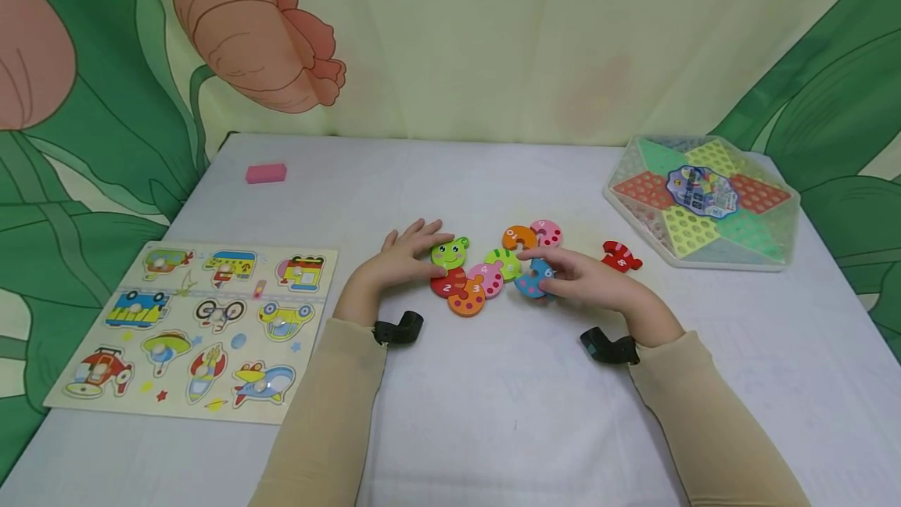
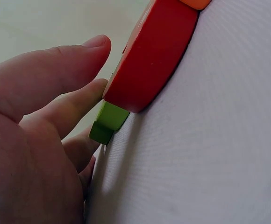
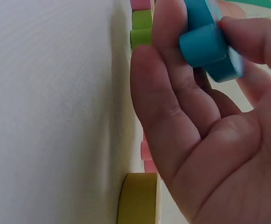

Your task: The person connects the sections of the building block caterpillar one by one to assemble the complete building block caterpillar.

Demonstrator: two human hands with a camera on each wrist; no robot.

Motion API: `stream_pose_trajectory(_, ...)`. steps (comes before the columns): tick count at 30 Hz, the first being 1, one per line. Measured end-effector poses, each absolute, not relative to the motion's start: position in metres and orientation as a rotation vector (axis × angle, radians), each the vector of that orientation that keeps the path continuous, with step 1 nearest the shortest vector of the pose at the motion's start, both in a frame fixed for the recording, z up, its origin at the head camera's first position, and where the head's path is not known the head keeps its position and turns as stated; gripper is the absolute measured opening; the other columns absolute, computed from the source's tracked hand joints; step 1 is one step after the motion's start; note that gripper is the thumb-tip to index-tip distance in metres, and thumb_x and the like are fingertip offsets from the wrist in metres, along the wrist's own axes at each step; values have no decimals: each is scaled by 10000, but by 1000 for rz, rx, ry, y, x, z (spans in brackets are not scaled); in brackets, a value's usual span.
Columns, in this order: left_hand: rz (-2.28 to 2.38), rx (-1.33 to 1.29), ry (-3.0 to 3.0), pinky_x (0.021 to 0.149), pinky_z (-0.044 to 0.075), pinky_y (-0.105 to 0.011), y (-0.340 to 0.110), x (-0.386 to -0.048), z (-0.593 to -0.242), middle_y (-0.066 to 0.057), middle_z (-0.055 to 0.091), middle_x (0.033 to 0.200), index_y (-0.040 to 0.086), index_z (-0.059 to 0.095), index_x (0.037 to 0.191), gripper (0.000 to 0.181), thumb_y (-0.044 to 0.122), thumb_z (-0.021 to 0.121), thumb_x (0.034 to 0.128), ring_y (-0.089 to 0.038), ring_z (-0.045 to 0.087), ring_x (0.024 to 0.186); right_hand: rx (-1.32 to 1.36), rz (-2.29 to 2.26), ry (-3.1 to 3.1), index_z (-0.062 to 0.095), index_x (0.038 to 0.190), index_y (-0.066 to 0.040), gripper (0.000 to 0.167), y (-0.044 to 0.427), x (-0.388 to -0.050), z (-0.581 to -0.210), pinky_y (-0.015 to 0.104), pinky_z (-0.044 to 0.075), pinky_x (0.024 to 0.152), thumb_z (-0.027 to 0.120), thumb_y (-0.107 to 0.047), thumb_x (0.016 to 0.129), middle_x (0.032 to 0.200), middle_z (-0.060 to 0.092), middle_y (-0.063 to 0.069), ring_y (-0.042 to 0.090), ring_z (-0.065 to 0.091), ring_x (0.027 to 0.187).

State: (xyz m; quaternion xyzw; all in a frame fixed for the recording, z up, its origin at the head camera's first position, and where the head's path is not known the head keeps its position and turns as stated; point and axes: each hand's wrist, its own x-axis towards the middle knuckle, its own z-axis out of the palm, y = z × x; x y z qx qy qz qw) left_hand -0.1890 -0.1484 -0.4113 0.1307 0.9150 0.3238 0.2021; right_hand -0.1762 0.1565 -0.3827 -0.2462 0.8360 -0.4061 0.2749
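Note:
The right hand [image 1: 587, 278] pinches a blue spotted piece [image 1: 533, 280] between thumb and fingers; in the right wrist view this blue piece [image 3: 203, 46] is lifted off the cloth. To its left lie linked pieces: a green striped one [image 1: 504, 263], a pink one [image 1: 489, 278], an orange "3" [image 1: 467, 300], a red "2" [image 1: 447, 283] and a green smiling head [image 1: 449, 254]. The left hand [image 1: 403, 257] has its fingers spread at the head and the red piece; in the left wrist view its fingertips touch the red piece's edge [image 2: 149, 60].
An orange piece [image 1: 518, 237] and a pink piece [image 1: 547, 233] lie behind the row, and a red striped piece [image 1: 621, 257] is to the right. A picture board [image 1: 190, 327] lies at left, a pink block [image 1: 266, 173] behind it, a hexagonal box [image 1: 704, 202] at back right.

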Motion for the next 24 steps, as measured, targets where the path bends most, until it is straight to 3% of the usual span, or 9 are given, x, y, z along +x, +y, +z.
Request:
stream_pose_trajectory(8,936,358,2550,1115,-104,-480,-149,-189,-413,76,167,1524,290,406,1367,625,362,602,778,-156,-17,1420,-608,-1076,2260,411,1321,-182,463,153,-177,-386,304,480,775,564,-159,885,955,558,94,190,582,859)
stream_pose_trajectory(16,941,344,2548,1114,-105,-485,-149,-188,-412,70,168,1525,296,403,1368,631,360,605,774,-165,-19,1420,-584,-1079,2198,402,1320,-127,482,151,-177,-389,376,469,927,580,-119,872,1165,554,129,151,635,896)
stream_pose_trajectory(24,933,346,2547,1113,-106,-487,-148,-189,-412,64,168,1526,292,409,1365,625,360,601,775,-168,-18,1420,-601,-1009,2271,354,1361,-198,544,149,-176,-389,312,482,833,583,-144,870,1078,562,105,139,615,805)
